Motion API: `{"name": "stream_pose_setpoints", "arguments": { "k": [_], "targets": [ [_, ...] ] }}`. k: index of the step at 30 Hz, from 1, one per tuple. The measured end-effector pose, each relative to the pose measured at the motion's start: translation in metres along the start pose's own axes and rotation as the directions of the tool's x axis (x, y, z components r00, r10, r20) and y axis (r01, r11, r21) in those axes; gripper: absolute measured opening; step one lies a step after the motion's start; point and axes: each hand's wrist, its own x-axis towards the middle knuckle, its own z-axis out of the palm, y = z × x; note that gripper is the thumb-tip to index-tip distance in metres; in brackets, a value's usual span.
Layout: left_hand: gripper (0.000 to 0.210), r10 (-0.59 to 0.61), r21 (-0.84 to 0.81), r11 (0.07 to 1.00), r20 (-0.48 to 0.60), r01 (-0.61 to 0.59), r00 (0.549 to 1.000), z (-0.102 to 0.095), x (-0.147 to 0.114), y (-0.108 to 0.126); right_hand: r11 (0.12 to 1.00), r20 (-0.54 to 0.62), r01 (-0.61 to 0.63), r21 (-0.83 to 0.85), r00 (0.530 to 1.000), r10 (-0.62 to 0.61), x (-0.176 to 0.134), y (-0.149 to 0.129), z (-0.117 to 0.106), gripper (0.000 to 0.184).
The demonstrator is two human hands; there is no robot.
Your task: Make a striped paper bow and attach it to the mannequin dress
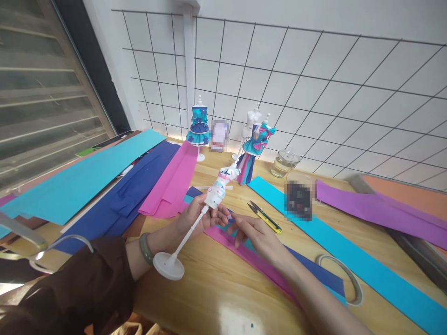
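Observation:
My left hand (195, 216), with a green bangle (145, 249) at its wrist, is closed round the lower body of a miniature dress form (218, 188). The form leans to the right; its white torso carries pink, blue and teal marks, and its round base (169, 266) hangs above the table. Close by the left fingertips is my right hand (254, 235), its fingers bent together. A tiny pale bit shows between the two hands, too small to name. Under them lie pink, teal and blue crepe paper strips (307, 267).
Yellow-handled thread snips (265, 217) lie right of the hands. Behind stand a blue dressed form (199, 125), another dressed form (256, 144) and a glass (284, 164). A tape roll (356, 286) rests near a long turquoise strip (331, 242). Pink paper (172, 181) lies left.

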Motion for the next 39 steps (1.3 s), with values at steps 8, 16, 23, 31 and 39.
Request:
{"name": "stream_pose_setpoints", "arguments": {
  "k": [8, 16, 23, 31, 39],
  "targets": [
    [0.043, -0.011, 0.006, 1.000, 0.016, 0.010, 1.000, 0.004, 0.001, 0.000, 0.950, -0.173, -0.054, 0.307, 0.979, 0.111, 0.009, 0.012, 0.000, 0.034],
    [0.042, -0.032, 0.035, 0.999, 0.010, 0.031, 0.999, 0.000, -0.004, 0.003, 0.976, -0.239, -0.035, 0.215, 0.967, 0.087, 0.009, 0.013, -0.009, 0.029],
    [0.043, -0.047, 0.127, 0.990, -0.108, 0.061, 0.993, -0.007, -0.003, 0.001, 0.930, -0.587, -0.137, -0.342, 0.804, -0.097, 0.017, 0.037, -0.067, 0.027],
    [0.048, 0.024, 0.259, 0.966, -0.091, 0.000, 0.996, -0.007, -0.005, -0.006, 0.436, -0.288, -0.144, -0.888, 0.914, -0.286, 0.022, 0.075, -0.091, 0.028],
    [0.054, 0.031, 0.296, 0.955, -0.075, -0.008, 0.997, -0.008, -0.005, -0.008, 0.375, -0.247, -0.147, -0.915, 0.940, -0.235, 0.023, 0.078, -0.089, 0.032]
  ]
}}
